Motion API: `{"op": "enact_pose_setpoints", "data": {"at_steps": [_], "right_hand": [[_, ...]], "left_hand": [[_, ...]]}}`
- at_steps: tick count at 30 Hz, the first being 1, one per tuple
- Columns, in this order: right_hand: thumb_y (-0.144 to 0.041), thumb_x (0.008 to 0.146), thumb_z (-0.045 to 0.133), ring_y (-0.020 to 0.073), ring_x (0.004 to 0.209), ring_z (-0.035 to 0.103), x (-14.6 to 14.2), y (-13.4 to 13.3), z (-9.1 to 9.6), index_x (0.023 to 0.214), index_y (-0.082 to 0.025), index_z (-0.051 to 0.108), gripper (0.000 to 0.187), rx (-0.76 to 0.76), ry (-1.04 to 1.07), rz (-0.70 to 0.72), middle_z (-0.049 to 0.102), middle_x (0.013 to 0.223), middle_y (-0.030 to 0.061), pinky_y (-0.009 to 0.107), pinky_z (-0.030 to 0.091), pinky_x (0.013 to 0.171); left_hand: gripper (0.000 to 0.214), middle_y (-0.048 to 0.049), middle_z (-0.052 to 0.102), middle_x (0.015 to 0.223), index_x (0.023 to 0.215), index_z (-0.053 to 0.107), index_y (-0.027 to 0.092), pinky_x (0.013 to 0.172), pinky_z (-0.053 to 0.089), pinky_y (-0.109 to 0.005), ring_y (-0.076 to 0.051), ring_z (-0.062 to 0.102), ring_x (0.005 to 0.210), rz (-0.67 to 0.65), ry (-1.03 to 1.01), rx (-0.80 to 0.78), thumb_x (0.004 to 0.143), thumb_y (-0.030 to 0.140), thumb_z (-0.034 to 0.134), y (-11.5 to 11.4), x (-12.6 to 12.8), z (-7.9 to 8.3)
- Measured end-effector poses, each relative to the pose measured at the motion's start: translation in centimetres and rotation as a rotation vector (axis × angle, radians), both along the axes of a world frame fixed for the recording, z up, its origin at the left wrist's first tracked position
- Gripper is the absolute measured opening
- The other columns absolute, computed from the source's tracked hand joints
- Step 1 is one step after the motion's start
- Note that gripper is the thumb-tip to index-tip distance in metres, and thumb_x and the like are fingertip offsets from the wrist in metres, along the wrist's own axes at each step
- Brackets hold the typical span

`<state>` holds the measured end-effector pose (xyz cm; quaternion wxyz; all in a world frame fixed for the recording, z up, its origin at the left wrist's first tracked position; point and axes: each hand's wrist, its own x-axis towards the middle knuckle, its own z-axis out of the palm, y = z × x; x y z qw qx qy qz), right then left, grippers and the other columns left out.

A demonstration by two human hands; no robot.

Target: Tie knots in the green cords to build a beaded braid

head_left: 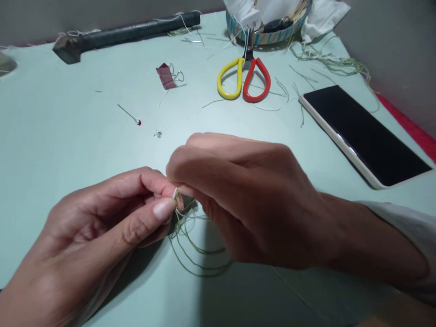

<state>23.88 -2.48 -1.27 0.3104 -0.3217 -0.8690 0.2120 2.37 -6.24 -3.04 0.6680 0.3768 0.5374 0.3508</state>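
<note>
Between thumb and index finger, my left hand (pixel 112 222) pinches a small piece of green and white knotted cord (pixel 175 194). Loose green strands (pixel 195 263) curve down from it toward the lower right. Over the cord, my right hand (pixel 259 195) is closed, its fingertips touching or nearly touching the piece. What the right fingers hold is hidden behind the hand. Beyond the hands lie a small clear piece (pixel 157 134), possibly a bead, and a thin needle-like pin (pixel 127 113) with a red tip.
A maroon binder clip (pixel 166 76) and scissors (pixel 243 79) with yellow and red handles lie farther back. A hammer (pixel 126 36) lies along the back edge. A basket (pixel 269 34) stands at the back, a phone (pixel 364 131) at right. Green cord scraps (pixel 334 61) lie back right.
</note>
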Motion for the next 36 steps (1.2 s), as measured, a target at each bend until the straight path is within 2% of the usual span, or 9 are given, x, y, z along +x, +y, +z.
{"op": "enact_pose_setpoints", "data": {"at_steps": [4, 9, 11, 14, 17, 23, 30, 33, 36], "right_hand": [[-0.006, 0.088, 0.048, 0.0084, 0.076, 0.054, 0.6, 0.5, -0.5, 0.085, -0.024, 0.051, 0.019, -0.081, 0.057, 0.041, 0.061, 0.085, -0.0070, 0.024, 0.042, 0.070], [-0.011, 0.089, 0.051, 0.0084, 0.070, 0.048, 0.7, 0.7, -0.5, 0.085, -0.022, 0.052, 0.012, -0.108, 0.051, 0.054, 0.058, 0.080, -0.0067, 0.024, 0.041, 0.067], [-0.014, 0.091, 0.051, 0.0086, 0.067, 0.048, 0.7, 0.7, -0.4, 0.095, -0.021, 0.055, 0.009, -0.140, 0.030, 0.038, 0.059, 0.080, -0.0064, 0.024, 0.042, 0.064], [-0.015, 0.096, 0.049, 0.0101, 0.073, 0.056, 0.8, 0.7, -0.4, 0.114, -0.016, 0.058, 0.020, -0.161, 0.024, 0.042, 0.067, 0.096, -0.0026, 0.026, 0.049, 0.069], [-0.017, 0.098, 0.049, 0.0138, 0.083, 0.061, 0.8, 0.8, -0.5, 0.105, -0.018, 0.066, 0.018, -0.122, -0.001, 0.038, 0.068, 0.101, 0.0001, 0.030, 0.051, 0.078], [-0.011, 0.093, 0.058, 0.0139, 0.083, 0.052, 0.3, 0.8, -0.3, 0.087, -0.019, 0.066, 0.014, 0.008, -0.031, -0.019, 0.058, 0.087, 0.0002, 0.028, 0.046, 0.074], [-0.016, 0.096, 0.047, 0.0170, 0.086, 0.054, 0.2, 0.9, -0.3, 0.089, -0.024, 0.060, 0.017, 0.013, -0.022, 0.009, 0.058, 0.090, 0.0004, 0.032, 0.046, 0.084], [-0.013, 0.094, 0.052, 0.0172, 0.083, 0.053, 0.1, 0.7, -0.2, 0.093, -0.024, 0.057, 0.013, 0.022, -0.088, -0.013, 0.060, 0.091, 0.0001, 0.035, 0.045, 0.083], [-0.006, 0.087, 0.051, 0.0177, 0.081, 0.052, 0.0, 0.5, -0.2, 0.090, -0.026, 0.052, 0.020, 0.056, -0.122, 0.003, 0.058, 0.089, -0.0011, 0.038, 0.044, 0.080]], "left_hand": [[0.011, -0.0056, 0.068, 0.078, 0.096, 0.075, 0.029, 0.051, 0.055, -0.022, -0.017, 0.059, 0.065, -0.060, 0.102, 0.109, 0.088, 0.035, 0.076, 0.1, 0.2, -0.1], [0.011, -0.0029, 0.065, 0.077, 0.093, 0.075, 0.027, 0.054, 0.056, -0.015, -0.012, 0.057, 0.065, -0.051, 0.066, 0.137, 0.088, 0.036, 0.076, 0.4, 0.2, 0.0], [0.012, -0.0031, 0.067, 0.076, 0.093, 0.075, 0.025, 0.053, 0.056, -0.014, -0.011, 0.057, 0.063, -0.069, 0.053, 0.150, 0.087, 0.035, 0.077, 0.4, 0.0, 0.0], [0.015, -0.0050, 0.071, 0.081, 0.095, 0.076, 0.026, 0.056, 0.059, -0.016, -0.014, 0.062, 0.067, -0.052, 0.089, 0.137, 0.086, 0.036, 0.079, 0.5, -0.1, 0.1], [0.017, -0.0047, 0.071, 0.081, 0.093, 0.076, 0.027, 0.056, 0.060, -0.018, -0.016, 0.065, 0.070, -0.010, 0.132, 0.127, 0.081, 0.038, 0.083, 0.6, 0.0, 0.2], [0.022, -0.0027, 0.070, 0.080, 0.087, 0.076, 0.028, 0.054, 0.060, -0.016, -0.015, 0.067, 0.068, 0.025, 0.164, 0.097, 0.074, 0.041, 0.089, 0.3, 0.2, 0.6], [0.012, -0.0002, 0.058, 0.064, 0.086, 0.074, 0.026, 0.044, 0.052, -0.013, -0.011, 0.054, 0.055, -0.031, 0.140, 0.070, 0.084, 0.036, 0.081, 0.7, 0.2, 0.5], [0.011, -0.0004, 0.059, 0.066, 0.081, 0.071, 0.024, 0.043, 0.051, -0.012, -0.009, 0.053, 0.054, -0.086, 0.111, 0.075, 0.090, 0.030, 0.075, 0.9, -0.1, 0.1], [0.002, 0.0000, 0.061, 0.065, 0.091, 0.074, 0.025, 0.045, 0.054, -0.013, -0.010, 0.057, 0.055, -0.094, 0.093, 0.119, 0.090, 0.027, 0.074, 0.8, -0.8, -0.2]]}}
